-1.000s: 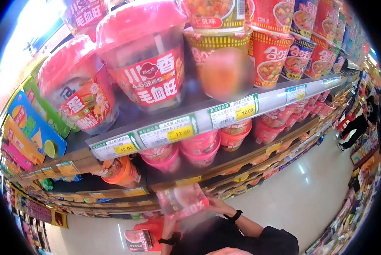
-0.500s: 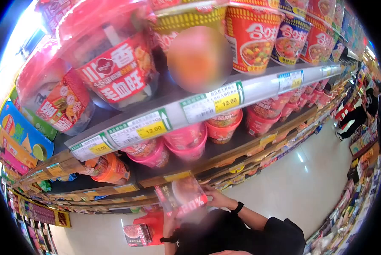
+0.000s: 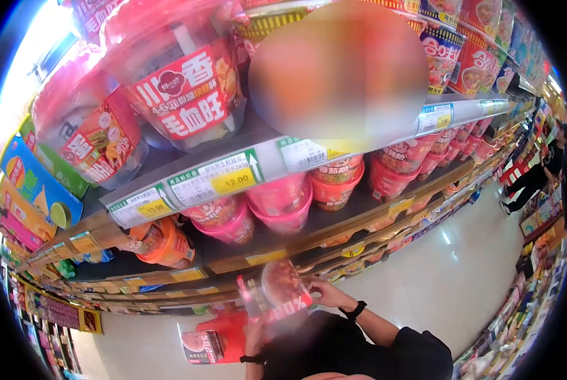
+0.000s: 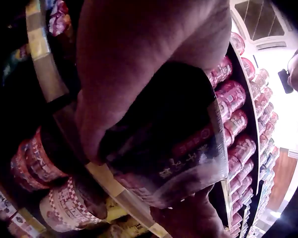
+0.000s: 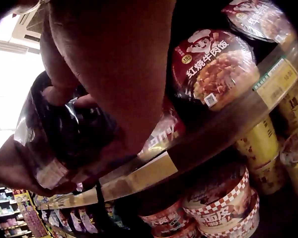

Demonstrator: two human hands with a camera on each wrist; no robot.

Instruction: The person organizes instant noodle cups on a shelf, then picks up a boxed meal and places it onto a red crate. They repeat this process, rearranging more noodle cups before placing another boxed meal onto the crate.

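Both hands hold a boxed instant meal [image 3: 282, 288] with a food picture and "20%" lettering, low in front of the shelves. The left hand [image 3: 253, 335] grips its near left side; in the left wrist view that hand [image 4: 139, 64] arches over the dark box [image 4: 188, 158]. On the box's right edge, the right hand [image 3: 327, 295] pinches with thumb and fingers. In the right wrist view the right hand [image 5: 114, 64] bends its fingertips onto the box [image 5: 74, 131], with the left hand [image 5: 20, 166] under the far side.
A similar box [image 3: 201, 347] lies at a red carrier [image 3: 233, 329] lower left. Shelves hold cup noodles [image 3: 445, 57], large pink-lidded cups [image 3: 188, 82] and pink tubs [image 3: 280, 206] behind price tags [image 3: 214, 180]. Another person [image 3: 543, 168] stands in the aisle at right.
The head view has shifted, so the shelves sit further left than a second ago. The box has turned slightly, its picture side facing up more; both hands stay on it.
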